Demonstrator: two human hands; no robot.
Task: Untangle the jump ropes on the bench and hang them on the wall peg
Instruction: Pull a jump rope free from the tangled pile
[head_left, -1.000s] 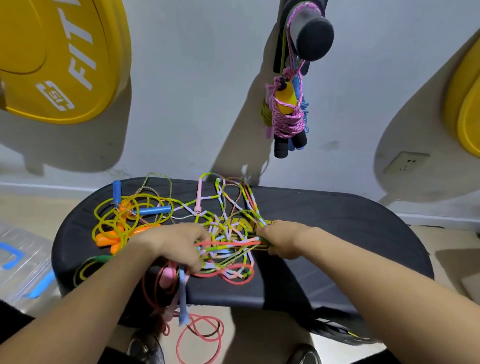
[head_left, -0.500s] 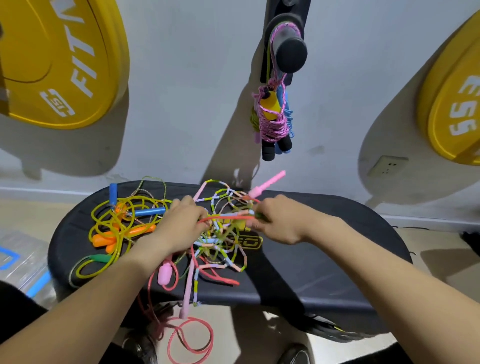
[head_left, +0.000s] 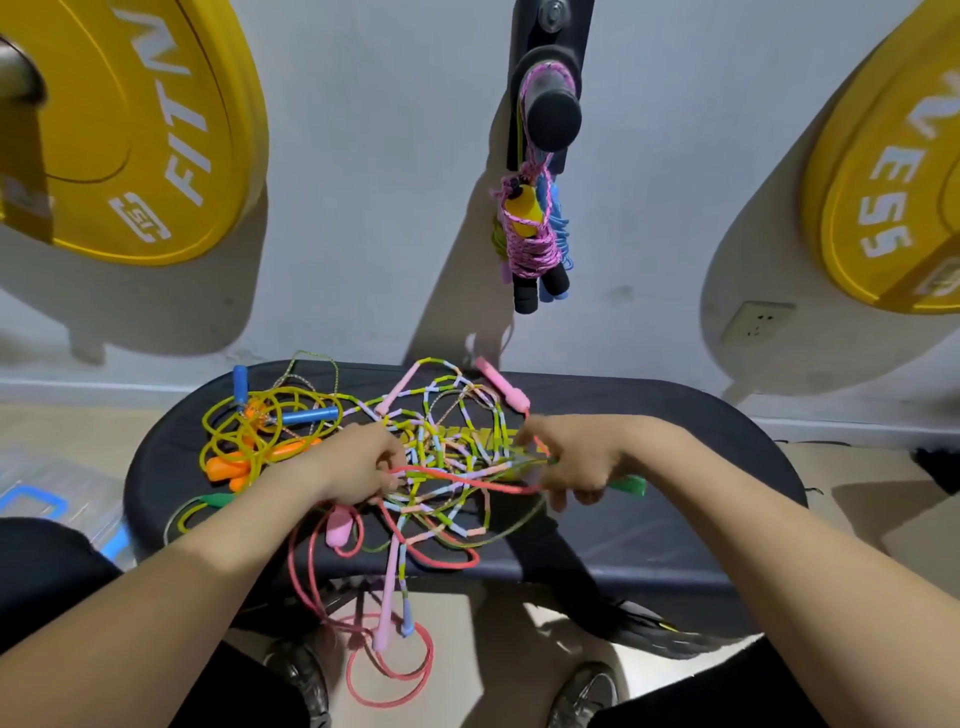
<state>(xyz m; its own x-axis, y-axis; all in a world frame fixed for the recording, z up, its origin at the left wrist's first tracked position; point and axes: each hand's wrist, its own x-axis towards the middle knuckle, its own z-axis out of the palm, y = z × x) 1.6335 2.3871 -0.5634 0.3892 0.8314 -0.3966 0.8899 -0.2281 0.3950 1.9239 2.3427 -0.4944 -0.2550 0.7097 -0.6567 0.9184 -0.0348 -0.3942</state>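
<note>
Fingers (head_left: 388, 470) of left hand (head_left: 353, 462) and right hand (head_left: 582, 460) both curled, pinching red cord (head_left: 483, 484) amid tangle (head_left: 447, 441) on tabletop (head_left: 675, 519).

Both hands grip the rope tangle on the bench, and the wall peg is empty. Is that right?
No. The peg is not empty: a pink rope bundle already hangs from it, as the head view shows. The left hand and right hand do grip the tangle on the bench.
</note>
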